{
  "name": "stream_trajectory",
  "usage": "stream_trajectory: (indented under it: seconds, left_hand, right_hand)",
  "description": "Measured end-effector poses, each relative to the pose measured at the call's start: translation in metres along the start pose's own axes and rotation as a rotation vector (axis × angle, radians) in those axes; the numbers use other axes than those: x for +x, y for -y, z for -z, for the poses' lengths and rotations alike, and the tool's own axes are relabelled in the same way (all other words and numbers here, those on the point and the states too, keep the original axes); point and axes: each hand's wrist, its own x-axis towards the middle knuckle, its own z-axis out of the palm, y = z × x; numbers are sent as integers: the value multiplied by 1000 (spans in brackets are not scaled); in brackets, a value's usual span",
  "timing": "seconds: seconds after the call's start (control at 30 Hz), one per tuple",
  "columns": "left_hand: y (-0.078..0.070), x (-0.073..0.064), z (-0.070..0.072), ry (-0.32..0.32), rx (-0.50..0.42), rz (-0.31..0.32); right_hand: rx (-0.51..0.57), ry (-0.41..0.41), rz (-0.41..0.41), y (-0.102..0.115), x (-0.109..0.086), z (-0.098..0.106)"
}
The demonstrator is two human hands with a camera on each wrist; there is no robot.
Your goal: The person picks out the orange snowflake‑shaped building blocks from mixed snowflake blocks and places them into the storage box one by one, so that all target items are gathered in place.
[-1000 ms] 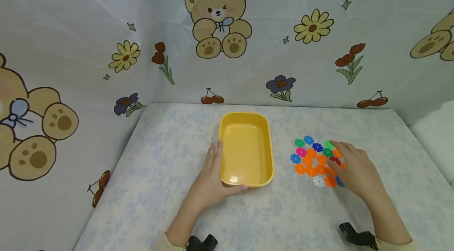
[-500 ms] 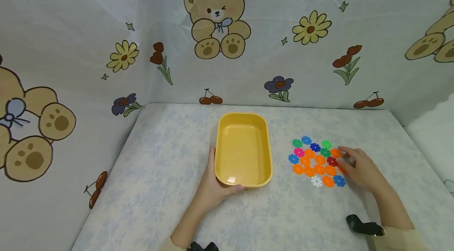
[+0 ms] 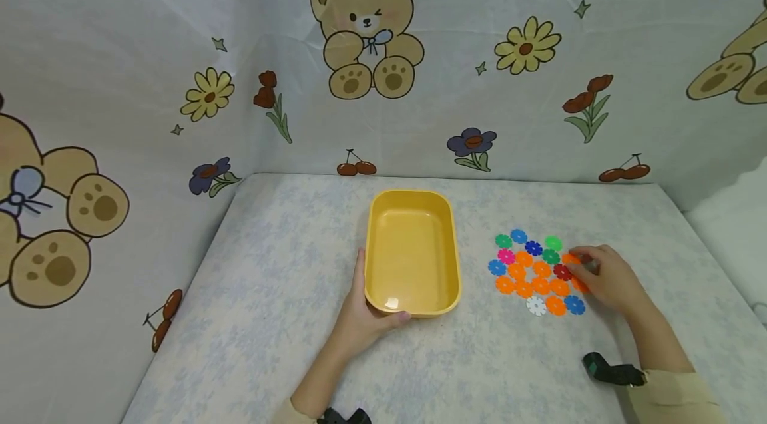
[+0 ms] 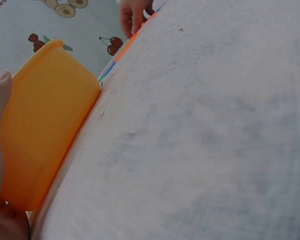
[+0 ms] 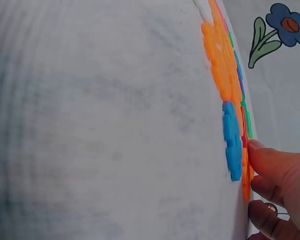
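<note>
In the head view, my left hand [image 3: 361, 323] holds the near left corner of a yellow plastic tray [image 3: 413, 254], thumb along the front side and fingers at the left wall. The left wrist view shows the thumb against the outer wall of the tray [image 4: 52, 120]. Flat snowflake-shaped plastic discs [image 3: 541, 286] in several colours lie close together on the table. At their right edge is my right hand [image 3: 608, 281], its thumb and index fingertips apart and touching the orange discs beside a dark red disc [image 3: 562, 271]. Its other fingers are partly hidden.
A pale blue-white cloth covers the table [image 3: 287, 244]. Bear-and-flower fabric [image 3: 395, 131] rises as walls behind and at the left. Black wrist mounts [image 3: 612, 371] sit by both cuffs. A white disc [image 3: 536, 306] lies on the cluster's near side.
My right hand has drawn back rightward from over the discs to their right edge, uncovering several, and its thumb and index finger have come nearer together. The left hand stays at the tray.
</note>
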Motion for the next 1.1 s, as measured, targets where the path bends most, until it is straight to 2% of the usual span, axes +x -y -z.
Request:
stream_trajectory:
  seconds: [0.07, 0.3, 0.5, 0.83, 0.93, 1.1]
  left_hand:
    - [1, 0, 0, -2, 2, -1]
    - [3, 0, 2, 8, -11, 3]
    - [5, 1, 3, 21, -27, -7]
    - [6, 1, 3, 20, -20, -11]
    - [7, 1, 3, 20, -9, -24]
    - [8, 1, 3, 26, -38, -15]
  right_hand:
    - [3, 1, -1, 0, -1, 0]
    - [3, 70, 101, -7, -1, 6]
    - [-21, 103, 80, -9, 1, 9]
    - [-71, 70, 37, -11, 1, 10]
    - [-96, 63, 48, -10, 1, 11]
    - [-129, 68, 66, -9, 1, 10]
